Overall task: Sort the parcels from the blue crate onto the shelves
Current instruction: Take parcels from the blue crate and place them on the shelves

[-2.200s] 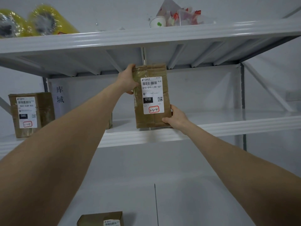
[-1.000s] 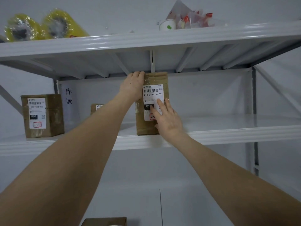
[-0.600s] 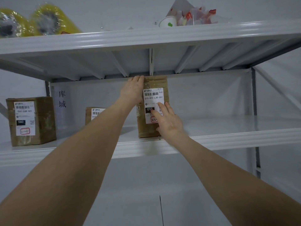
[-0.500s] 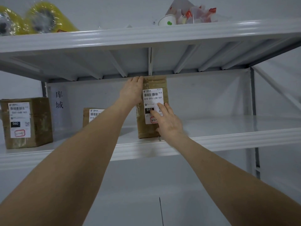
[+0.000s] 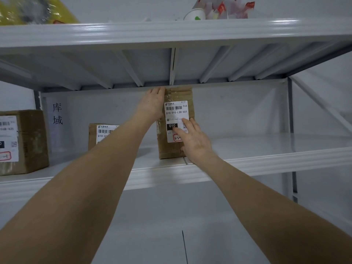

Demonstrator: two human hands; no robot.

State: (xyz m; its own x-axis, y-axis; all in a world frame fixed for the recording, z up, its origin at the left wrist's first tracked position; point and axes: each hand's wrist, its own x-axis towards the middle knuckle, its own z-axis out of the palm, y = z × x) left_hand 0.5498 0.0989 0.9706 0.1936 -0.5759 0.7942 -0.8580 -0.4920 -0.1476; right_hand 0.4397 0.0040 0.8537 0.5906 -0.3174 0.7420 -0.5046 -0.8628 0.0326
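A brown cardboard parcel (image 5: 177, 113) with a white label reading 010-010-L30-551 stands upright on the white middle shelf (image 5: 266, 161). My left hand (image 5: 152, 103) lies flat against the parcel's upper left corner, fingers straight. My right hand (image 5: 192, 140) presses straight fingers on the lower part of the label. The blue crate is out of sight.
Two more labelled brown parcels stand on the same shelf: a small one (image 5: 101, 134) behind my left arm and a large one (image 5: 22, 141) at the far left. The top shelf (image 5: 171, 31) carries yellow tape rolls (image 5: 28, 10), a paper cup (image 5: 194, 15) and plastic bags.
The parcel went from held at the shelf's front edge to standing deeper on the shelf. My right hand moved from its bottom corner to flat on the label.
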